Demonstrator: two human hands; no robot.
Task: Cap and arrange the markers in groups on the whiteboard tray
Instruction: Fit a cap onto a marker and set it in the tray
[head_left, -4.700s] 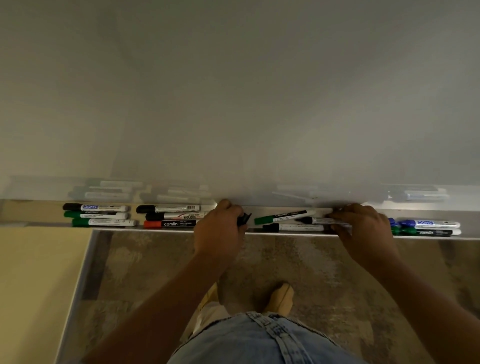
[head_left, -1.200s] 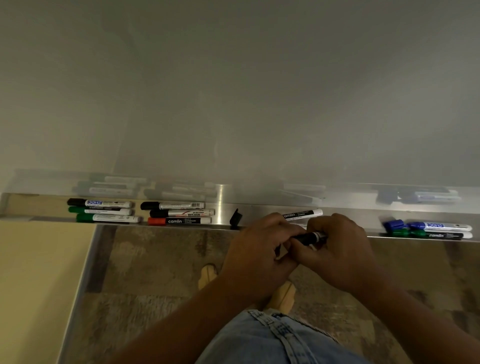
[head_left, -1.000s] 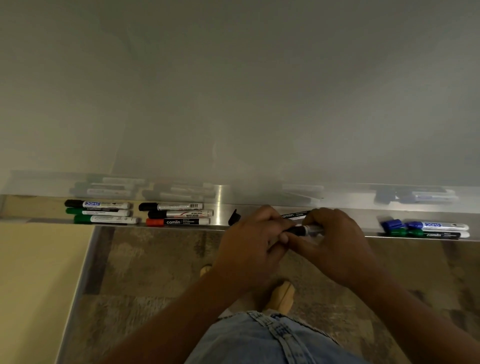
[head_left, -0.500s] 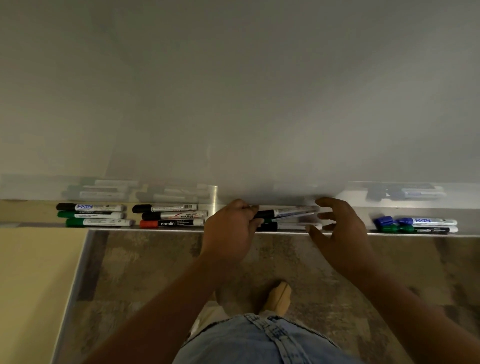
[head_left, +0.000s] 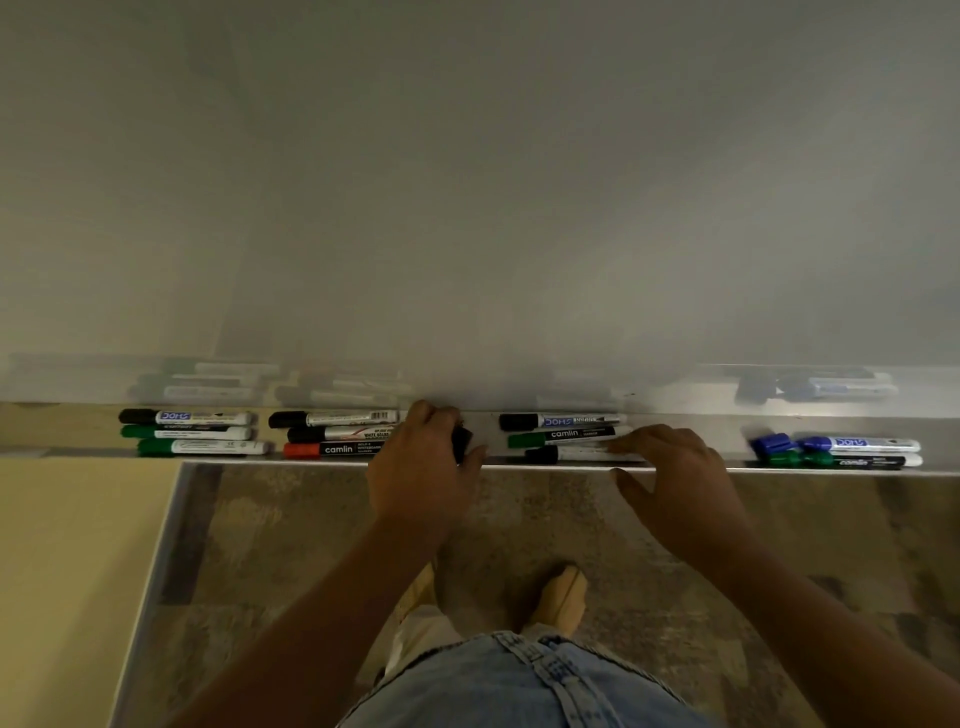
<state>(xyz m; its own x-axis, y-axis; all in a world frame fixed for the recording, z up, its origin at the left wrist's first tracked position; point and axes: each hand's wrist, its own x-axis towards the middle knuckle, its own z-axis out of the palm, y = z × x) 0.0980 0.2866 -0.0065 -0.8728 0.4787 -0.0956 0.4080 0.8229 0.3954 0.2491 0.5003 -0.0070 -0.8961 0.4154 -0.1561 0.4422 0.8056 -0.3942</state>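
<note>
The left hand (head_left: 421, 467) pinched a small black cap (head_left: 461, 442), the right hand (head_left: 675, 483) lay open on light, smooth markers (head_left: 566, 436), best held mid-barrel.

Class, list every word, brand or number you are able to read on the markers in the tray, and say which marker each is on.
"DOMS": black-capped marker, far left group
"camlin": red-capped marker
"WHITE BOARD": black-capped marker above it
"DOMS": black-capped marker, middle group
"camlin": green-capped marker
"DOMS": blue-capped marker, far right
"camlin": green-capped marker below it
Barcode digits and all smaller print: too blurred to read.
</note>
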